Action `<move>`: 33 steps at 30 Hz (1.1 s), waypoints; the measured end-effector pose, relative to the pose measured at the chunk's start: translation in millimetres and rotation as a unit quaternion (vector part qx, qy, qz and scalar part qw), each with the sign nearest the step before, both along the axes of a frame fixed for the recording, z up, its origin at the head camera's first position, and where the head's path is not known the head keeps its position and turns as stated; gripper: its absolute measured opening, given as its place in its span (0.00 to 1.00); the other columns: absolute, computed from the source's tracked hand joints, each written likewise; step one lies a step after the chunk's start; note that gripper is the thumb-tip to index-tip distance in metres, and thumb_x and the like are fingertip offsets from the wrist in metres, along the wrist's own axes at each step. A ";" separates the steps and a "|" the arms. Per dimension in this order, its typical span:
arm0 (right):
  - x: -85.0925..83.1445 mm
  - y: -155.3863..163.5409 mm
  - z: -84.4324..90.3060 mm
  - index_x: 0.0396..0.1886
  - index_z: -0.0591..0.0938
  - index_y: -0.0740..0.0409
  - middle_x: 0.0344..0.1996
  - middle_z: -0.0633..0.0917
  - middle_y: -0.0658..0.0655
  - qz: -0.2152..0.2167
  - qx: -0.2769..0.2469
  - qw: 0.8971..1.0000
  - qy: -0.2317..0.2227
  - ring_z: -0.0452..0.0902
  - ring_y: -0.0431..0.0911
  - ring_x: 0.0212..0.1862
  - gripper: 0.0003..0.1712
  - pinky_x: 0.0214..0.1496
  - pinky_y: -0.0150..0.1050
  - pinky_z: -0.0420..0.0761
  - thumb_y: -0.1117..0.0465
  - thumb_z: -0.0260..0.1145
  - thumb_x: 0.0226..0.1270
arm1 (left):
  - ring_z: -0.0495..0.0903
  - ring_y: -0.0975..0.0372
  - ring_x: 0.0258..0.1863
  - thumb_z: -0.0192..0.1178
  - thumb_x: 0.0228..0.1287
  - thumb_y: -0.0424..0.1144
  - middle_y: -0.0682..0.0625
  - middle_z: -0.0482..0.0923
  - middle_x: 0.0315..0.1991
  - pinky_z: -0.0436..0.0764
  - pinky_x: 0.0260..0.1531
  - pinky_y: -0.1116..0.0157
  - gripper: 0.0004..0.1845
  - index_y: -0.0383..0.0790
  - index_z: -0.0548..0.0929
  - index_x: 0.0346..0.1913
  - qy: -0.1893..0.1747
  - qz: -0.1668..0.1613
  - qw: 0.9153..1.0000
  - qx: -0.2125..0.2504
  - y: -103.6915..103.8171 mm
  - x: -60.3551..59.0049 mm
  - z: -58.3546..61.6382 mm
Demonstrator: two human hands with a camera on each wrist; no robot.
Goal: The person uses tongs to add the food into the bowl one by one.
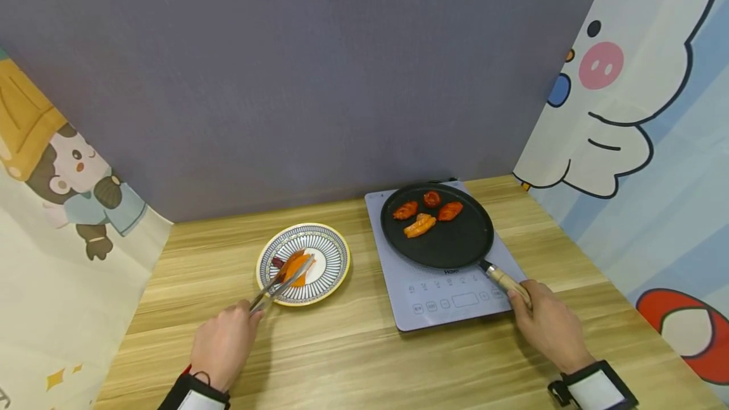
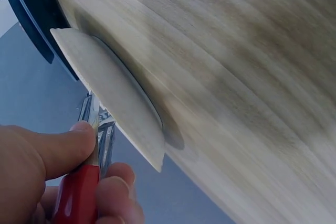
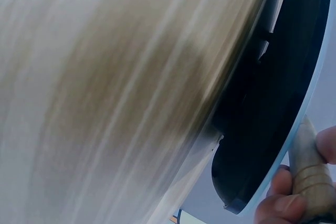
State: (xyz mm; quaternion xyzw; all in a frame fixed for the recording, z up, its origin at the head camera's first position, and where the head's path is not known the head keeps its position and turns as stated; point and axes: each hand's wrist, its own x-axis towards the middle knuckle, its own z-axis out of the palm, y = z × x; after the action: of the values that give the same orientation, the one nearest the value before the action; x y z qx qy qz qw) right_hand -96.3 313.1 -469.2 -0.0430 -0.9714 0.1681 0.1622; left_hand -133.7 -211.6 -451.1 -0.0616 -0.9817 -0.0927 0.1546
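My left hand [image 1: 224, 340] grips metal tongs [image 1: 278, 291], whose red handle [image 2: 77, 195] shows in the left wrist view. In the head view the tongs' two tips lie over an orange piece of food [image 1: 297, 269] on a patterned plate [image 1: 336, 283]; I cannot tell whether they pinch it. A small dark red piece [image 1: 277, 262] lies beside it. My right hand [image 1: 549, 323] holds the wooden handle [image 1: 507, 283] of a black flat pan [image 1: 455, 248]. Several browned pieces of food [image 1: 420, 225] lie in the pan's far left half.
Beneath the pan is a pale induction cooker [image 1: 407, 296] with touch controls along its front. Both plate and cooker stand on a wood-grain table [image 1: 342, 359]. A grey panel [image 1: 319, 81] rises behind it, and cartoon-printed sheets [image 1: 672, 144] flank the table on both sides.
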 end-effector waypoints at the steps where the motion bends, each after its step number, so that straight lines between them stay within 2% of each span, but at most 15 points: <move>1: -0.1 0.2 0.0 0.42 0.76 0.65 0.20 0.70 0.52 0.000 0.000 1.000 0.001 0.63 0.44 0.19 0.17 0.18 0.39 0.59 0.53 0.58 0.71 | 0.72 0.49 0.10 0.69 0.56 0.45 0.44 0.73 0.14 0.61 0.08 0.54 0.17 0.37 0.75 0.23 -0.002 0.000 1.000 0.000 0.4 -0.6 -0.1; 7: -0.5 0.5 -0.6 0.42 0.76 0.64 0.20 0.69 0.52 0.000 0.000 1.000 0.001 0.62 0.44 0.19 0.17 0.18 0.39 0.58 0.53 0.58 0.71 | 0.72 0.50 0.12 0.69 0.56 0.48 0.45 0.72 0.15 0.62 0.09 0.55 0.19 0.36 0.75 0.24 -0.031 0.007 0.999 -0.004 1.0 0.4 1.3; 18: -0.8 0.7 -0.8 0.42 0.76 0.64 0.20 0.69 0.52 0.000 -0.001 1.000 -0.001 0.63 0.44 0.19 0.18 0.18 0.39 0.58 0.52 0.57 0.71 | 0.72 0.49 0.11 0.69 0.56 0.46 0.45 0.71 0.14 0.63 0.09 0.55 0.19 0.36 0.74 0.23 -0.055 0.002 0.998 -0.011 -1.2 13.5 12.9; 24: -0.2 0.9 -1.0 0.42 0.77 0.65 0.20 0.70 0.52 0.002 -0.005 1.000 0.004 0.63 0.44 0.19 0.18 0.18 0.39 0.59 0.52 0.57 0.72 | 0.73 0.49 0.11 0.69 0.56 0.45 0.44 0.72 0.14 0.64 0.08 0.54 0.18 0.36 0.74 0.23 -0.064 -0.004 0.998 -0.010 -2.4 12.8 13.9; 33: -1.1 0.6 -0.3 0.42 0.77 0.66 0.21 0.71 0.53 0.003 -0.004 1.000 0.005 0.64 0.44 0.19 0.19 0.18 0.39 0.60 0.52 0.57 0.72 | 0.71 0.52 0.11 0.66 0.59 0.46 0.46 0.73 0.15 0.62 0.09 0.56 0.16 0.38 0.76 0.25 -0.076 0.006 0.997 -0.005 -3.4 7.9 11.0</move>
State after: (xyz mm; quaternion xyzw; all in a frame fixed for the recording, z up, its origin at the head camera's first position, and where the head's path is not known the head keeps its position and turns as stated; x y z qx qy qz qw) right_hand -97.4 313.7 -469.5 -0.0400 -0.9700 0.1727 0.1661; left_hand -125.8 -214.9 -440.1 -0.0492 -0.9915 -0.0909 0.0795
